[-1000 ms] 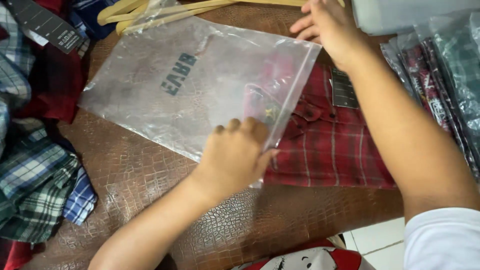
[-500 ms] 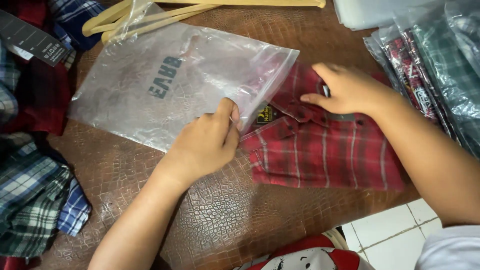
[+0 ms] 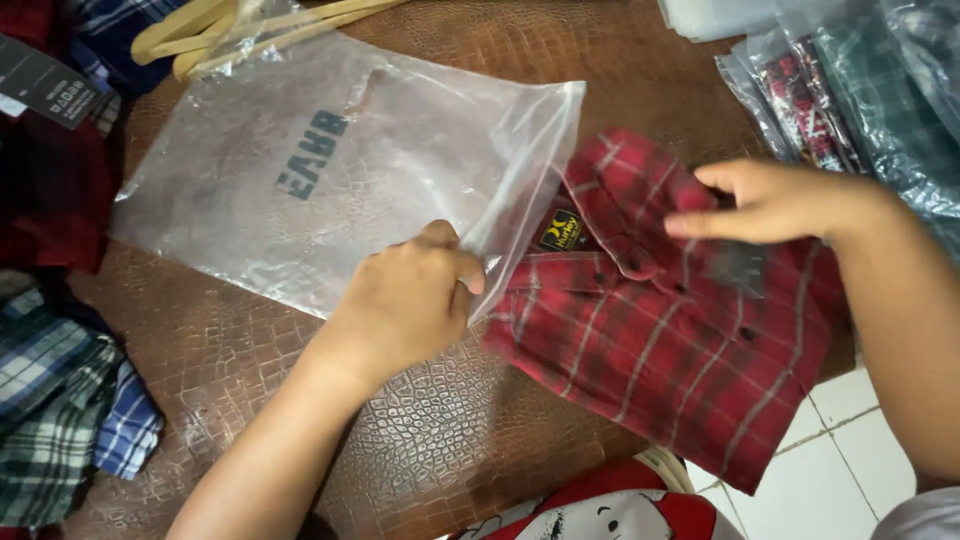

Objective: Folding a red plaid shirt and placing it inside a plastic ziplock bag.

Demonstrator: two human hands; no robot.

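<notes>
**Folded red shirt lies at the mouth of a clear bag, one hand on each**

A folded red plaid shirt (image 3: 660,330) lies on the brown, scale-patterned counter (image 3: 440,440), toward four o'clock from the middle of the view, with its collar end pointing to ten o'clock. That end sits right at the open edge of a clear plastic bag (image 3: 330,170), which spreads flat across the counter toward ten o'clock.

The left hand (image 3: 405,300) is at the centre, its fingers curled and pinching the lower lip of the bag's mouth, just beside the shirt's collar label. The right hand (image 3: 770,200) is at three o'clock, resting on top of the shirt near the collar with fingers nearly straight and close together, pressing flat rather than gripping. The shirt lies between the two hands, under the right one and touching the bag edge that the left one holds.

Wooden hangers (image 3: 230,25) lie at twelve o'clock. Bagged plaid shirts (image 3: 850,100) are stacked at two o'clock, and loose plaid garments (image 3: 60,400) are heaped at eight o'clock.
</notes>
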